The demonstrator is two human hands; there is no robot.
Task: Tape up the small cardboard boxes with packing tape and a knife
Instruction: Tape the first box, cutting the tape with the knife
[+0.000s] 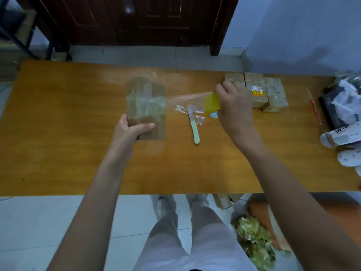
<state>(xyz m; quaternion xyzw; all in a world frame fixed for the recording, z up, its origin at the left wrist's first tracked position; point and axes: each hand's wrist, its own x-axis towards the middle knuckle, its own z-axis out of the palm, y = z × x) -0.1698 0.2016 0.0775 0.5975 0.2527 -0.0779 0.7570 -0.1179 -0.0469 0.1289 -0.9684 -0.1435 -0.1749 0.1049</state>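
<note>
A small cardboard box (154, 132), partly wrapped in clear tape, lies on the wooden table (68, 153) left of centre. My left hand (130, 129) grips its near end. My right hand (232, 106) grips a yellow roll of packing tape (211, 103) to the right of the box. A clear strip of tape (185, 97) stretches from the roll to the box. Between the two hands a knife (194, 127) with a pale green handle lies on the table, its blade pointing away from me.
Several taped boxes (259, 90) stand at the back right. Bags and bottles (343, 118) crowd the right edge beside a red pen (314, 106). Tape scraps (180, 109) lie by the knife. Below the table are more boxes (222, 200) and a bag (252, 237).
</note>
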